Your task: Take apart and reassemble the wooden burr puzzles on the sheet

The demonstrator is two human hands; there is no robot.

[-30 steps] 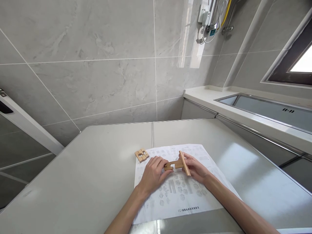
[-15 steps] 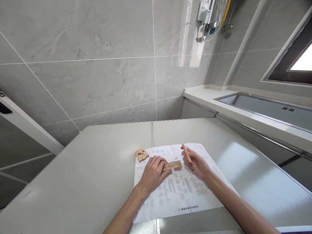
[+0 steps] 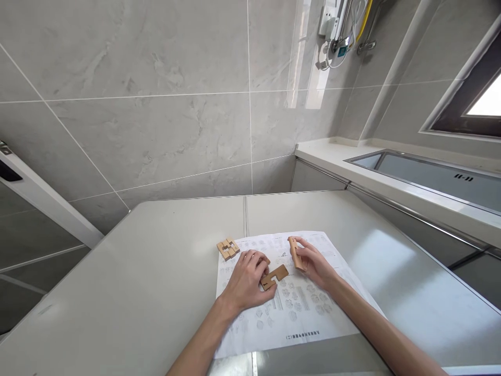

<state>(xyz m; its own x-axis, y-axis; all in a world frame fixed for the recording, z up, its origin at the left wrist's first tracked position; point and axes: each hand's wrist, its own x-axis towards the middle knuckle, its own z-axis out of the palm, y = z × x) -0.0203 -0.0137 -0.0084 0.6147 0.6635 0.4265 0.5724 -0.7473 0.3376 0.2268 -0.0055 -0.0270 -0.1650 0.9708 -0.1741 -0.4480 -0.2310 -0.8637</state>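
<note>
A printed instruction sheet (image 3: 309, 318) lies on the grey table (image 3: 129, 292). My left hand (image 3: 246, 282) rests on the sheet, its fingers curled on one end of a notched wooden piece (image 3: 274, 276) that lies flat on the paper. My right hand (image 3: 313, 263) grips a second wooden bar (image 3: 295, 254), tilted, just above the sheet and a little right of the notched piece. The two pieces are apart. A small cluster of wooden blocks (image 3: 227, 248) sits at the sheet's far left corner.
A tiled wall (image 3: 156, 120) rises behind the table. A counter with a steel sink (image 3: 430, 175) runs along the right, under a window (image 3: 483, 102). A wall unit with cables (image 3: 340, 31) hangs at the top. A dark panel (image 3: 23, 245) stands at the left.
The two wooden pieces, joined in a T a second ago, have come apart. My right hand lifted the bar away; my left hand turned the notched piece and drew it nearer on the sheet.
</note>
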